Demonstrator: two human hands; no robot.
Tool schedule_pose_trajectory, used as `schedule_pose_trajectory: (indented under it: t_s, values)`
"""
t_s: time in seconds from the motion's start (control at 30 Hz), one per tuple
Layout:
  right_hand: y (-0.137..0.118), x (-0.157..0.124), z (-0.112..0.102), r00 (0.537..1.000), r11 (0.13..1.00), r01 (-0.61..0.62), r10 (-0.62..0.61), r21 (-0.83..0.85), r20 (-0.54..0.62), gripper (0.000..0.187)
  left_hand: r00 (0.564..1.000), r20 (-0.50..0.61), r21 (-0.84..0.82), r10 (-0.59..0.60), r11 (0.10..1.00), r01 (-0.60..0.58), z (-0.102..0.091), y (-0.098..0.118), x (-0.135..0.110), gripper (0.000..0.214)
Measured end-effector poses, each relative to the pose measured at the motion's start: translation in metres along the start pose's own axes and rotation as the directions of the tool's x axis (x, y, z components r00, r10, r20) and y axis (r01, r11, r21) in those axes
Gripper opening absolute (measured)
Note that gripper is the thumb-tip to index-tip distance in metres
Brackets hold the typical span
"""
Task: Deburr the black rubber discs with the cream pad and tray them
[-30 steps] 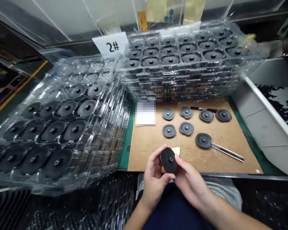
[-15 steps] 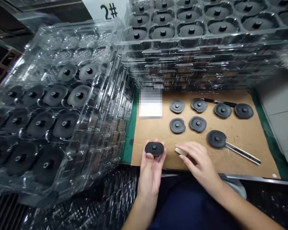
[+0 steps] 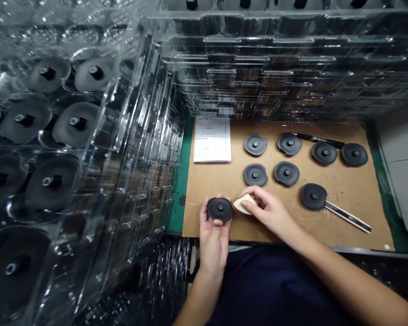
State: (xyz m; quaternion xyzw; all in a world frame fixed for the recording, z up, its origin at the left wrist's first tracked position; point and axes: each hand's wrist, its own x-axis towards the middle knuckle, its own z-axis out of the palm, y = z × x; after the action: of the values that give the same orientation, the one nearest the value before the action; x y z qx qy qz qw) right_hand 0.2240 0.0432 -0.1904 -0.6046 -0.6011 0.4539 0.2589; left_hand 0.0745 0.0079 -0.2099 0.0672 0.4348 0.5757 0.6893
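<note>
A black, rounded disc-shaped part with a small central stud [image 3: 220, 209] rests on the fingers of my left hand [image 3: 213, 242], its thumb curled over the near rim. Just to the right, my right hand [image 3: 265, 209] pinches a cream-coloured wedge, like a sponge [image 3: 244, 203], whose tip lies close to the part's right edge; I cannot tell if they touch. Several similar black discs, among them one disc [image 3: 286, 173], lie in two rough rows on the cardboard [image 3: 275, 226] beyond my hands. Another disc [image 3: 313, 196] sits over the end of a pale, dark-striped strip [image 3: 348, 216].
Tall stacked clear plastic trays stand at the left [image 3: 136, 149] and along the back [image 3: 258, 59], holding more discs. A printed paper [image 3: 212, 140] lies at the cardboard's back left. A black pen [image 3: 321, 139] lies behind the discs. A grey surface [image 3: 403, 154] borders the right.
My right hand has moved left and turned, bringing the cream wedge beside the disc in my left hand. The disc has tilted slightly. The view has dipped and shifted closer.
</note>
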Motion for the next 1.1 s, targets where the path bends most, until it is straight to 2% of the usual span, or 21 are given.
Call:
schedule_pose_trajectory:
  t_s: [0.1, 0.2, 0.27, 0.37, 0.47, 0.6, 0.73, 0.87, 1.0, 1.1]
  values:
    - [-0.013, 0.008, 0.012, 0.999, 0.999, 0.040, -0.040, 0.006, -0.003, 0.020, 1.000, -0.011, 0.013, -0.021, 1.000, 0.021, -0.001, 0.001, 0.000, 0.048]
    - [-0.020, 0.005, 0.020, 0.994, 0.996, 0.087, -0.087, 0.013, 0.067, 0.017, 0.999, 0.006, -0.002, -0.047, 0.999, 0.047, -0.002, 0.002, -0.001, 0.047]
    - [-0.021, 0.003, 0.021, 0.993, 0.996, 0.086, -0.087, 0.008, 0.074, 0.016, 0.999, 0.001, 0.000, -0.040, 0.999, 0.040, -0.002, 0.002, -0.001, 0.048]
    - [-0.021, 0.001, 0.021, 0.997, 0.997, 0.070, -0.070, -0.011, 0.044, 0.017, 0.999, -0.022, -0.004, -0.044, 0.999, 0.043, -0.002, 0.002, -0.002, 0.048]
    - [-0.021, 0.001, 0.019, 0.993, 0.998, 0.070, -0.069, 0.000, 0.093, 0.014, 0.997, 0.005, -0.024, -0.071, 0.997, 0.071, -0.002, 0.002, -0.002, 0.050]
    - [-0.020, 0.001, 0.017, 0.997, 0.998, 0.056, -0.054, -0.041, 0.058, 0.015, 0.999, -0.016, -0.010, -0.031, 0.999, 0.031, -0.003, 0.001, -0.002, 0.049]
    - [-0.022, -0.001, 0.016, 0.989, 0.995, 0.097, -0.093, -0.025, 0.112, 0.016, 0.998, 0.007, -0.008, -0.069, 0.998, 0.070, -0.003, 0.001, -0.001, 0.051]
    - [-0.022, -0.002, 0.017, 0.996, 0.997, 0.068, -0.065, -0.040, 0.066, 0.017, 1.000, -0.005, 0.025, -0.023, 0.999, 0.023, -0.004, 0.001, -0.001, 0.052]
    - [-0.020, -0.002, 0.015, 0.985, 0.991, 0.136, -0.136, 0.001, 0.108, 0.016, 0.998, 0.035, 0.045, -0.060, 0.997, 0.058, -0.006, 0.003, -0.001, 0.057]
    - [-0.020, 0.003, 0.004, 0.993, 0.993, 0.117, -0.116, -0.022, 0.030, 0.018, 0.996, 0.057, 0.101, -0.063, 0.993, 0.057, -0.005, 0.005, -0.002, 0.066]
